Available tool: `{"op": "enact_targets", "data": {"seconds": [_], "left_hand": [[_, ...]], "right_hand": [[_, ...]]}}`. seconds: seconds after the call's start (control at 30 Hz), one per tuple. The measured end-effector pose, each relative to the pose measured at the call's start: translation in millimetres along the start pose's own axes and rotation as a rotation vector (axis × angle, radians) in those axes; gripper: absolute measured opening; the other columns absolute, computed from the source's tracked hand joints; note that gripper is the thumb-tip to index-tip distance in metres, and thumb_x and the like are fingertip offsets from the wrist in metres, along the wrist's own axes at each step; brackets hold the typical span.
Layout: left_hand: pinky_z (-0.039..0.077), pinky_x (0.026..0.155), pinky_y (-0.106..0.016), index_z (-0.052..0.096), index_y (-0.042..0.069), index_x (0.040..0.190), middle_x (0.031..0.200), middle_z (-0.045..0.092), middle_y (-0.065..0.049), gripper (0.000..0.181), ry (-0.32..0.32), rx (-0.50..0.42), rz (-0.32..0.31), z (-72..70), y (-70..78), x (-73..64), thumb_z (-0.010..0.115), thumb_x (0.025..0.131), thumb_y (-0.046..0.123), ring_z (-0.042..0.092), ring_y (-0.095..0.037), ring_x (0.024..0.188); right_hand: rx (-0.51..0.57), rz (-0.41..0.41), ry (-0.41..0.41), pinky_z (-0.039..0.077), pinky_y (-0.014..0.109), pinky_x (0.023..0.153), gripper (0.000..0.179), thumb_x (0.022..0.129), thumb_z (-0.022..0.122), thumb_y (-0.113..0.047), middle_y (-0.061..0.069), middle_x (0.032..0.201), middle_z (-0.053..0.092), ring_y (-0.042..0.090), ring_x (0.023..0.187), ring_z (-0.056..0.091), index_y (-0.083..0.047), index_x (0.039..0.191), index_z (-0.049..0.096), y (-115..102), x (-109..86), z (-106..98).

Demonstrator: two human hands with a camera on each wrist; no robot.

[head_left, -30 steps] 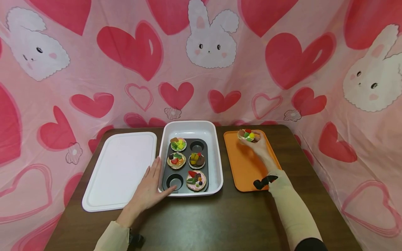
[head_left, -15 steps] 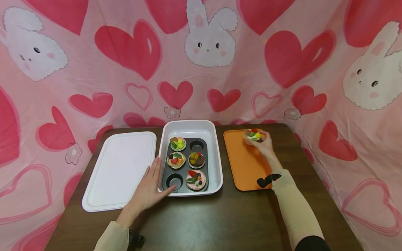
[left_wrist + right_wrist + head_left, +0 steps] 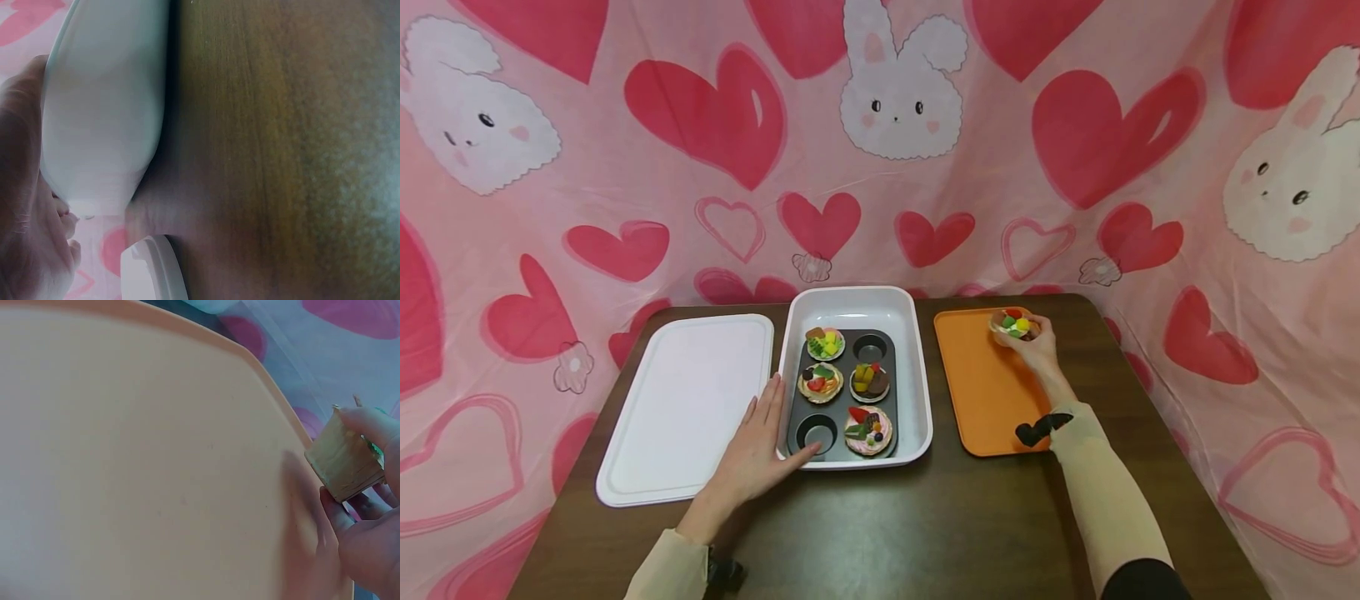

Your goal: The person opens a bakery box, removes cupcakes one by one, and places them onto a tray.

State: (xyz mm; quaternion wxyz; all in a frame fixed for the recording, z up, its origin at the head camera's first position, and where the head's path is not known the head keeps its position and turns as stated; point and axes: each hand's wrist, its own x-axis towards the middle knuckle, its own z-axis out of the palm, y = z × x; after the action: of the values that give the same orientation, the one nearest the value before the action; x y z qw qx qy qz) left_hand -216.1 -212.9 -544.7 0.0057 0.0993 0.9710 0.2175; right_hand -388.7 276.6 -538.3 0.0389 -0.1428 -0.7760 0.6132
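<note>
My right hand (image 3: 1038,343) grips a small fruit tart (image 3: 1013,325) by its sides over the far end of the orange tray (image 3: 988,400). In the right wrist view the tart's pale crust (image 3: 344,459) shows between thumb and fingers, close above the tray's edge. My left hand (image 3: 758,446) rests with fingers extended along the near left corner of the white tub (image 3: 922,400), its thumb over the front rim. Inside the tub lies a dark muffin tin (image 3: 838,408). Several tarts sit in its cups, among them a pink one (image 3: 868,432); the near left and far right cups are bare.
A white lid-like tray (image 3: 692,400) lies left of the tub on the brown wooden table (image 3: 880,533). Behind the table hangs a pink cloth (image 3: 820,167) with hearts and rabbits.
My right hand has carried the tart a short way to the right over the orange tray, slowing lately. My left hand has stayed in place at the tub.
</note>
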Motion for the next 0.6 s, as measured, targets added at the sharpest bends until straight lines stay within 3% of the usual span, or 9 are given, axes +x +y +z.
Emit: {"op": "enact_targets", "data": {"seconds": [0.23, 0.43, 0.6], "left_hand": [[0.019, 0.139, -0.064, 0.01, 0.006, 0.177, 0.187, 0.01, -0.016, 0.129, -0.002, -0.006, -0.001, 0.4, -0.7, 0.6, 0.072, 0.088, 0.076, 0.02, -0.041, 0.172], [0.019, 0.139, -0.063, 0.01, 0.006, 0.177, 0.187, 0.01, -0.017, 0.129, 0.0, -0.006, 0.001, 0.9, -1.4, 0.7, 0.071, 0.088, 0.077, 0.02, -0.041, 0.172], [0.019, 0.139, -0.063, 0.01, 0.006, 0.177, 0.187, 0.01, -0.017, 0.129, -0.002, -0.005, 0.001, 1.2, -1.3, 0.4, 0.071, 0.088, 0.077, 0.019, -0.04, 0.173]], "right_hand": [[0.006, -0.004, 0.011, 0.038, 0.044, 0.135, 0.077, 0.102, 0.077, -0.009, 0.028, 0.172, 0.042, 0.039, 0.151, 0.047, 0.003, 0.161, 0.028, -0.8, 6.1, -0.2], [-0.015, -0.03, 0.001, 0.047, 0.034, 0.122, 0.079, 0.1, 0.079, -0.008, 0.028, 0.169, 0.046, 0.037, 0.146, 0.051, 0.003, 0.16, 0.029, -2.7, 8.6, 3.0], [-0.01, -0.039, -0.005, 0.043, 0.041, 0.13, 0.078, 0.101, 0.078, -0.007, 0.029, 0.168, 0.045, 0.039, 0.147, 0.05, 0.004, 0.16, 0.029, -2.8, 9.3, 6.0]]}}
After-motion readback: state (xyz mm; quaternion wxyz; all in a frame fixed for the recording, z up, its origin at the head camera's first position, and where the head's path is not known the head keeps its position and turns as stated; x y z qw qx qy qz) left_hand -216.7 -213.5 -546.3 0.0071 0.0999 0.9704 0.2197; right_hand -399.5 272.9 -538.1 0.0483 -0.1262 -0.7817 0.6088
